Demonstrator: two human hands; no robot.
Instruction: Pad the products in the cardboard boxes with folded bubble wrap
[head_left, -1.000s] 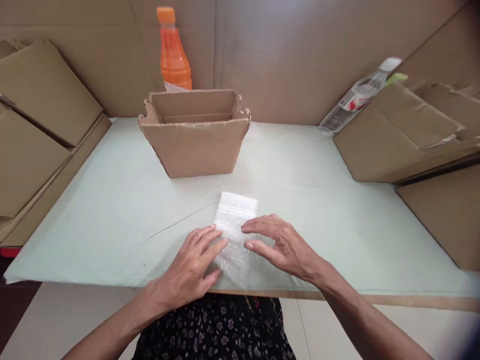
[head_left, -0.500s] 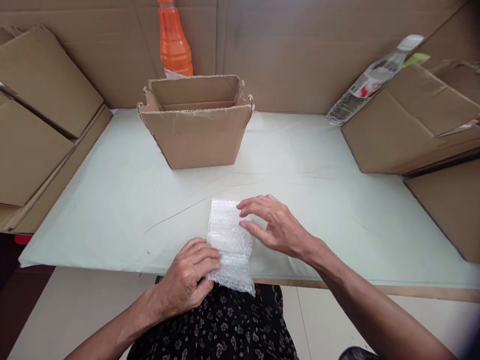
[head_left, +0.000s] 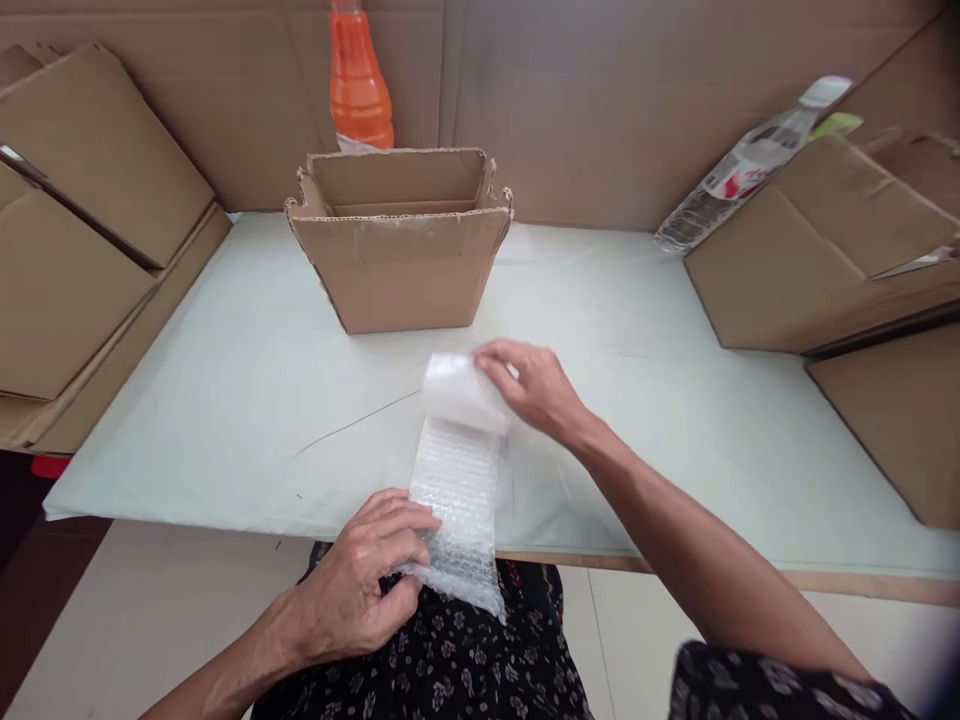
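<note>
A strip of clear bubble wrap (head_left: pixel 457 475) lies on the pale cloth at the table's front edge, its near end hanging over. My right hand (head_left: pixel 529 385) pinches the far corner of the wrap and lifts that end, which curls back above the cloth. At the near end my left hand (head_left: pixel 375 570) grips the left edge of the wrap, fingers on top and thumb below. Whether anything lies inside the wrap cannot be made out.
An open cardboard box (head_left: pixel 409 270) stands behind the wrap, with an orange bottle (head_left: pixel 361 85) behind it. A clear bottle (head_left: pixel 750 165) leans against cardboard boxes (head_left: pixel 817 230) on the right. More cardboard boxes (head_left: pixel 97 180) stand on the left. Cardboard walls the back.
My right hand has closed on the wrap's far end and raised it away from me, so the folded strip is now longer. My left hand stays at the near edge.
</note>
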